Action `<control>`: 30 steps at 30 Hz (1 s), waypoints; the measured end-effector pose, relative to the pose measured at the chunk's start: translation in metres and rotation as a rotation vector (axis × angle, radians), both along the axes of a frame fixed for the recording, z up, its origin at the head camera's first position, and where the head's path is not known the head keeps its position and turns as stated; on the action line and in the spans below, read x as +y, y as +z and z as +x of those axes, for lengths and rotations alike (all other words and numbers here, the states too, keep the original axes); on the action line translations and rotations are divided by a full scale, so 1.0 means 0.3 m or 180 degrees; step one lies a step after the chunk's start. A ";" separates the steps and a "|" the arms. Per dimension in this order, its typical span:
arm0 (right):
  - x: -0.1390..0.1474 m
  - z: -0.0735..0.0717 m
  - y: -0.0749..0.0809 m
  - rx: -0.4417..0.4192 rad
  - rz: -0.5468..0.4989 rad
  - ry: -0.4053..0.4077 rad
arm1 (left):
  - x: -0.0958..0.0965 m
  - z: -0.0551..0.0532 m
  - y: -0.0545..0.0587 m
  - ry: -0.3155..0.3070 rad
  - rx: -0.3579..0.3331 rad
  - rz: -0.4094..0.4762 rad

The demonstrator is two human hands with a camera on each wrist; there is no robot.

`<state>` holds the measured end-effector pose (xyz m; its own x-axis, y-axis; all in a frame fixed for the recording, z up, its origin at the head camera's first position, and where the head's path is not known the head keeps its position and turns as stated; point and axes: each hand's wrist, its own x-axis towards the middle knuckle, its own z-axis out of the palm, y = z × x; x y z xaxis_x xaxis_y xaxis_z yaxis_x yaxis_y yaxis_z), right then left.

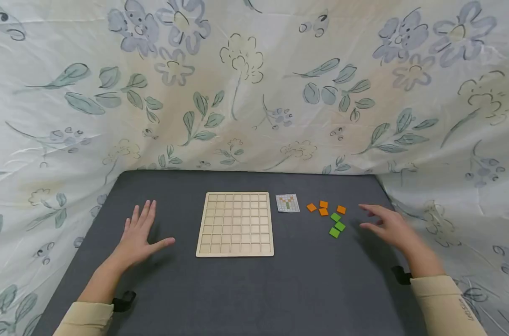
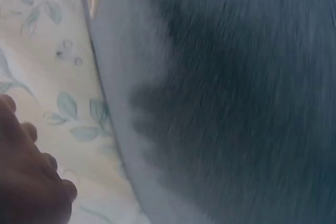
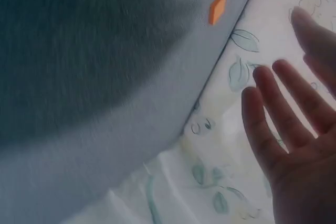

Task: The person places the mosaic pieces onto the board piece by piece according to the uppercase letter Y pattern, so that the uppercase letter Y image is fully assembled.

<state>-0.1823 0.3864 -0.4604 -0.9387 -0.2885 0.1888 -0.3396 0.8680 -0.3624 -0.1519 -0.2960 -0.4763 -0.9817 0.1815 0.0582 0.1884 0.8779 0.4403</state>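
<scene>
A light wooden grid board (image 1: 235, 225) lies in the middle of the dark table, its square cells bare. To its right is a small printed pattern card (image 1: 287, 203). Several orange square tiles (image 1: 311, 207) and three green square tiles (image 1: 340, 226) lie loose right of the card. My left hand (image 1: 137, 235), fingers straight and thumb spread, hovers left of the board and holds nothing. Just right of the tiles, my right hand (image 1: 389, 227) hangs over the table with fingers extended and nothing in them. The right wrist view shows its fingers (image 3: 283, 108) apart.
The dark grey table (image 1: 237, 294) is bordered at the back and sides by a flower-printed cloth (image 1: 254, 93). A black strap (image 1: 124, 301) is on the left wrist, and another strap (image 1: 401, 275) is on the right.
</scene>
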 end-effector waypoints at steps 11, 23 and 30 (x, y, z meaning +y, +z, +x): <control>-0.031 -0.046 -0.107 -0.0860 -0.0456 -0.0277 | 0.150 -0.036 -0.067 -0.0359 -0.0486 0.0716; -0.068 -0.090 -0.173 -0.0855 -0.0539 -0.0030 | 0.244 -0.057 -0.097 -0.0527 -0.0962 0.0537; -0.072 -0.094 -0.175 -0.0911 -0.0483 0.0036 | 0.244 -0.058 -0.105 -0.0491 -0.0992 0.0435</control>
<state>-0.2104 0.3648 -0.5129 -0.9568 -0.2879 -0.0408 -0.2145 0.7936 -0.5694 -0.1692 -0.2229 -0.5078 -0.9178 0.3399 -0.2054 0.1522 0.7788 0.6086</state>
